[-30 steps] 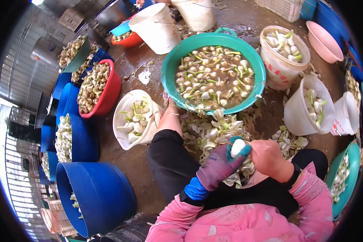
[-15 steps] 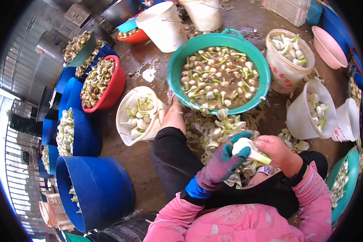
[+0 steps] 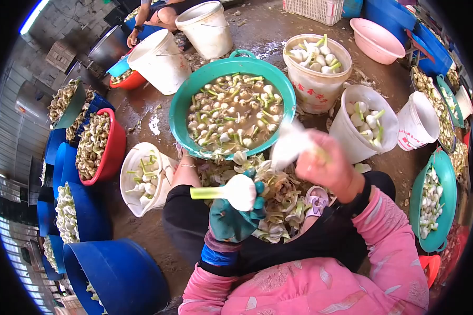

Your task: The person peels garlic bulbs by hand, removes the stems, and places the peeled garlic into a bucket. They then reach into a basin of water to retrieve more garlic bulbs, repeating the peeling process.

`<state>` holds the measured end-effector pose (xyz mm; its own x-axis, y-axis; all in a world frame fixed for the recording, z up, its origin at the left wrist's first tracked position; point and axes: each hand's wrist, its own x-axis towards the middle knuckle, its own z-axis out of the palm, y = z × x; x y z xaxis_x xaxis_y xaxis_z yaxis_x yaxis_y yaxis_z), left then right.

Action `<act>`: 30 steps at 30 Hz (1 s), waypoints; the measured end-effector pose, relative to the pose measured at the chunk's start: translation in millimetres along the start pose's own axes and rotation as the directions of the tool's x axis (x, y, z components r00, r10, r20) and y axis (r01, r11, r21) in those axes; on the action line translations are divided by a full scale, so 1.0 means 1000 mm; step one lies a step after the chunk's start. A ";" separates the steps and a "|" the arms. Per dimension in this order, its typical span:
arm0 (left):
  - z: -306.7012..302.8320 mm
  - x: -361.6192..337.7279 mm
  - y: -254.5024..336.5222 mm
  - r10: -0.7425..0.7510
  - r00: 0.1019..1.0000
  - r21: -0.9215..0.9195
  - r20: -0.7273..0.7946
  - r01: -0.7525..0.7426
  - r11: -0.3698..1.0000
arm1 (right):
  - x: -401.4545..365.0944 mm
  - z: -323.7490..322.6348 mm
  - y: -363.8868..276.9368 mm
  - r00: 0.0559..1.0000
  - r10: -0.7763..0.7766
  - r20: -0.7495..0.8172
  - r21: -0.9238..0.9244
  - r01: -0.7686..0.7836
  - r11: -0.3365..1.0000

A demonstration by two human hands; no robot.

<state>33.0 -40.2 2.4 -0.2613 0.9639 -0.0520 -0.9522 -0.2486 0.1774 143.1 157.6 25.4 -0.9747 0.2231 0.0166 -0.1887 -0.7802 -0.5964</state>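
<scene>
My left hand (image 3: 231, 215), in a teal and purple glove, is closed around a white garlic bulb (image 3: 240, 193) whose trimmed green stem points left. My bare right hand (image 3: 328, 164) is raised to the right of it, closed on a white strip of garlic skin (image 3: 291, 146) smeared by motion. Beneath both hands lies a heap of garlic peelings (image 3: 278, 202) between my legs. Beyond it stands a green basin (image 3: 176, 115) of murky water with many garlic bulbs floating in it.
A white bucket (image 3: 127, 176) with garlic stands to the left. On the right are a filled bucket (image 3: 312, 94) and another white bucket (image 3: 352, 139). Blue tubs (image 3: 121, 278) and a red basin (image 3: 115, 144) line the left side. A person's hand (image 3: 133, 38) shows at the back.
My hands have moved apart: the left turned with the bulb so its stem points left, the right rose away with the white skin. The view has swung right.
</scene>
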 end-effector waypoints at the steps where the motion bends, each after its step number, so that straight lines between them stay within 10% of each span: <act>1: -0.001 0.001 0.002 0.034 0.999 0.003 -0.006 -0.034 0.999 | 0.007 -0.008 -0.004 0.978 -0.117 0.174 0.262 0.069 0.963; 2: -0.001 0.003 0.002 0.102 0.990 0.124 -0.094 -0.090 0.988 | 0.006 -0.003 -0.009 0.993 -0.120 -0.007 -0.056 0.119 0.991; 3: -0.001 0.006 0.001 0.180 0.969 0.246 -0.170 -0.135 0.960 | 0.009 -0.009 -0.005 0.972 -0.118 -0.201 -0.788 -0.089 0.609; 4: 0.000 0.007 0.000 0.244 0.956 0.341 -0.163 -0.178 0.923 | 0.012 -0.032 0.010 0.979 -0.033 -0.199 -0.980 -0.198 0.027; 5: 0.002 0.007 0.000 0.239 0.959 0.339 -0.152 -0.177 0.924 | 0.015 -0.030 0.016 0.968 0.028 -0.249 -0.798 -0.189 -0.572; 6: 0.006 0.005 0.002 0.282 0.952 0.581 -0.122 -0.162 0.798 | 0.011 -0.023 0.019 0.892 0.029 -0.452 -0.699 -0.333 -0.632; 9: 0.020 -0.003 0.010 0.256 0.962 0.886 -0.100 -0.031 0.463 | 0.012 0.010 0.021 0.972 -0.217 0.093 -0.976 0.045 -0.214; 15: 0.010 -0.006 0.013 0.217 0.970 0.971 0.106 -0.148 0.186 | 0.010 0.033 0.027 0.903 -0.196 0.381 -0.924 0.362 -0.126; 17: 0.009 -0.004 0.015 0.160 0.963 0.964 0.216 -0.185 -0.189 | 0.010 0.039 0.026 0.913 -0.167 0.371 -0.928 0.357 -0.106; 21: 0.024 -0.003 0.012 0.142 0.967 0.950 0.214 -0.172 -0.262 | 0.010 0.040 0.020 0.982 0.043 0.186 -0.983 0.186 -0.003; 23: 0.022 -0.002 0.009 0.029 0.954 0.794 0.297 -0.230 -0.563 | 0.009 0.026 0.029 0.964 -0.069 0.256 -0.966 0.257 0.001; 26: 0.028 0.002 0.000 0.071 0.975 0.922 0.210 -0.173 -0.346 | 0.020 -0.012 0.026 0.960 -0.276 -0.049 -0.997 -0.062 -0.036; 28: 0.031 0.005 -0.004 0.182 0.963 0.973 0.198 -0.170 -0.159 | 0.019 -0.035 0.028 0.944 0.160 -0.288 -0.917 -0.224 -0.331; 30: 0.018 0.009 0.000 0.296 0.899 0.916 0.323 -0.219 -0.336 | 0.009 -0.017 0.036 0.809 0.403 -0.429 -0.863 -0.235 -0.447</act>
<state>33.9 -30.2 19.6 -0.4653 0.8240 0.3233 0.5216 -0.0398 0.8522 129.1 141.3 -9.2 -0.8129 0.1168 -0.5706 0.4168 0.8010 -0.4298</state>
